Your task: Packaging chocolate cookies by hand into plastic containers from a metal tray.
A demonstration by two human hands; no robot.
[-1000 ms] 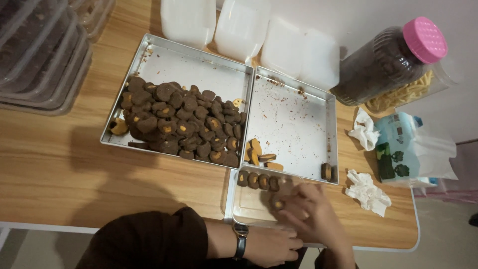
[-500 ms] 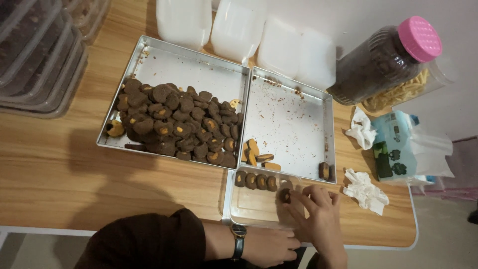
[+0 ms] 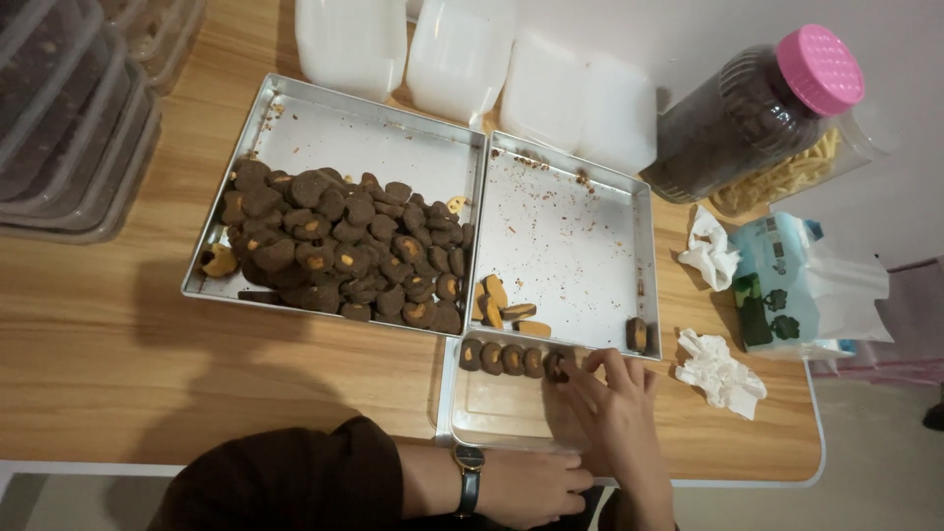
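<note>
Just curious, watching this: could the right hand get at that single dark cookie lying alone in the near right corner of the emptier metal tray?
Probably yes. The right hand is at the row of cookies in the clear container, close below the lone cookie. Only the low tray wall lies between; nothing covers it.

A long wooden tabletop with light honey-coloured grain and a thin white edge [image 3: 118,334] fills most of the view. Behind its far side rises a plain pale grey wall [image 3: 708,29]. At the lower right lies a beige smooth floor [image 3: 875,452]. Soft light from overhead casts a broad dim shadow [image 3: 226,344] across the near part of the wood.
</note>
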